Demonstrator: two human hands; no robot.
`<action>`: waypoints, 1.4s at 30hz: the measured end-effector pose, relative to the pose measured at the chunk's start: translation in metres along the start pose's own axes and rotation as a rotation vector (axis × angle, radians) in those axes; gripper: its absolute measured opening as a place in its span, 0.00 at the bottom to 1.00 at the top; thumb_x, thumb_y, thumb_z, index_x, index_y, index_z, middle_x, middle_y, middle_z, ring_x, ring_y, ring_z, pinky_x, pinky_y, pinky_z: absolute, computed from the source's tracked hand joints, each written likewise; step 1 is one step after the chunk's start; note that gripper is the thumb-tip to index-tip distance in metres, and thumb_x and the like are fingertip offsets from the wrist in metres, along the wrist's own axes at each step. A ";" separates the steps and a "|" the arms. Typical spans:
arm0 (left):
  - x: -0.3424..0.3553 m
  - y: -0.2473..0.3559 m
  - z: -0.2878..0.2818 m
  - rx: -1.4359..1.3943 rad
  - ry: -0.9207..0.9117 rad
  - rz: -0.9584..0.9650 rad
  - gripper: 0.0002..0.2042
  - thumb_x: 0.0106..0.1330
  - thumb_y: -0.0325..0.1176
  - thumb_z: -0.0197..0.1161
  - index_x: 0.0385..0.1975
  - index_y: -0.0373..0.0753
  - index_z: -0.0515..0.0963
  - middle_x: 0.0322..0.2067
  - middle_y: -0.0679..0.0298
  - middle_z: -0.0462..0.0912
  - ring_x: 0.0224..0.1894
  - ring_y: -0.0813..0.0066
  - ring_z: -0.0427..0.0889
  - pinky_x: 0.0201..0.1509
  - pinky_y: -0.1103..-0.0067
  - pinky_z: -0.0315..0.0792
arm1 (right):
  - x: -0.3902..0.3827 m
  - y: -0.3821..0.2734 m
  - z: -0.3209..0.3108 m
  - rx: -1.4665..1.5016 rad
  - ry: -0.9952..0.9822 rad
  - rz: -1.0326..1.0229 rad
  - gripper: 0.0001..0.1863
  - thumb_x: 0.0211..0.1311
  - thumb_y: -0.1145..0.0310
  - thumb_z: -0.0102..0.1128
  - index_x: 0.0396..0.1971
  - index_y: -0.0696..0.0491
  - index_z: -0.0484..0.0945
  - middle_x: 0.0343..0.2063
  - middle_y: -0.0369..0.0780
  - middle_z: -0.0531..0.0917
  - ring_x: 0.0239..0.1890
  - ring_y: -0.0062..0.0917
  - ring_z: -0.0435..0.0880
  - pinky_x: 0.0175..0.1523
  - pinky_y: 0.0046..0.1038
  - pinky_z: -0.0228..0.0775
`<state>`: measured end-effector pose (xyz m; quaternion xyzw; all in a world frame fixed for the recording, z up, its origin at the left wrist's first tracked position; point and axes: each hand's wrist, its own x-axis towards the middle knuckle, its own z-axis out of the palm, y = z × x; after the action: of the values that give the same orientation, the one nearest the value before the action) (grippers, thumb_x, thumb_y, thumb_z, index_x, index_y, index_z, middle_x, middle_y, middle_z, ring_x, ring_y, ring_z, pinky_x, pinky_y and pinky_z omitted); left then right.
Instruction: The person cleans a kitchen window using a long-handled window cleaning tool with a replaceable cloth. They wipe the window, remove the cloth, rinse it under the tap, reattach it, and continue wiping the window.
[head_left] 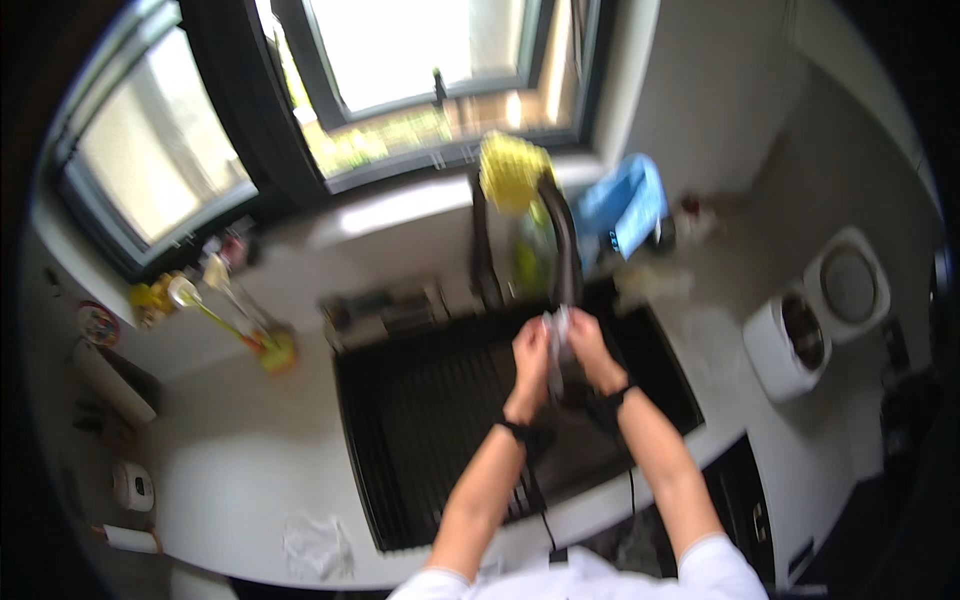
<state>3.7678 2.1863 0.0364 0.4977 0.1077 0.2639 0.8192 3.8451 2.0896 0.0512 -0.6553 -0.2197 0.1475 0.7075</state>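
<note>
White countertop wraps around a black sink set beneath a dark-framed window, with daylight washing out the glass. Over the sink, the left hand and the right hand are raised close together, both closed on a small pale object pinched between them just under the dark faucet; motion blur hides what the object is. A yellow sponge or cloth sits atop the faucet, and a blue cloth lies on the sill to the right. A cup of utensils stands left of the sink, a crumpled wrapper near the counter's front edge, and a white appliance to the right.
</note>
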 end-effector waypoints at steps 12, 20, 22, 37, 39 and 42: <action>0.000 -0.005 -0.018 -0.181 0.128 -0.368 0.08 0.69 0.38 0.64 0.41 0.43 0.81 0.32 0.74 0.82 0.30 0.85 0.78 0.31 0.87 0.67 | -0.014 -0.040 -0.072 0.221 0.074 0.172 0.11 0.76 0.66 0.45 0.40 0.53 0.77 0.35 0.33 0.82 0.37 0.17 0.81 0.47 0.22 0.74; -0.002 -0.001 -0.027 0.036 0.131 -0.300 0.08 0.71 0.36 0.62 0.40 0.39 0.81 0.33 0.70 0.83 0.34 0.83 0.80 0.38 0.85 0.74 | -0.014 -0.057 -0.066 0.234 -0.012 0.186 0.12 0.77 0.64 0.45 0.41 0.54 0.78 0.37 0.34 0.83 0.40 0.17 0.81 0.50 0.23 0.75; -0.002 0.004 -0.023 -0.009 0.046 -0.391 0.08 0.72 0.36 0.60 0.42 0.39 0.80 0.33 0.70 0.83 0.33 0.82 0.80 0.38 0.84 0.75 | -0.014 -0.060 -0.054 0.215 -0.045 0.191 0.13 0.77 0.65 0.45 0.41 0.54 0.78 0.37 0.33 0.83 0.38 0.15 0.80 0.48 0.21 0.74; -0.001 0.022 -0.019 -0.461 -0.108 -0.465 0.14 0.73 0.34 0.57 0.55 0.40 0.72 0.47 0.64 0.80 0.46 0.72 0.81 0.46 0.74 0.79 | -0.027 -0.047 -0.012 0.050 -0.058 0.386 0.12 0.63 0.66 0.63 0.43 0.52 0.74 0.32 0.31 0.77 0.30 0.12 0.74 0.33 0.20 0.68; 0.000 0.022 -0.018 -0.486 -0.084 -0.449 0.15 0.72 0.33 0.57 0.56 0.38 0.72 0.49 0.63 0.80 0.48 0.71 0.81 0.48 0.75 0.79 | -0.027 -0.043 -0.009 0.039 -0.054 0.382 0.14 0.61 0.67 0.65 0.43 0.52 0.72 0.35 0.32 0.77 0.33 0.14 0.75 0.35 0.21 0.71; 0.000 0.020 -0.016 -0.501 -0.092 -0.410 0.15 0.72 0.31 0.57 0.56 0.38 0.72 0.50 0.63 0.79 0.50 0.71 0.80 0.50 0.73 0.80 | -0.025 -0.036 -0.003 0.014 -0.046 0.381 0.12 0.62 0.68 0.64 0.39 0.53 0.71 0.33 0.33 0.77 0.33 0.15 0.76 0.34 0.22 0.72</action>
<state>3.7540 2.2056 0.0462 0.2599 0.1004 0.0890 0.9563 3.8228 2.0710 0.0838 -0.6766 -0.1067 0.2954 0.6659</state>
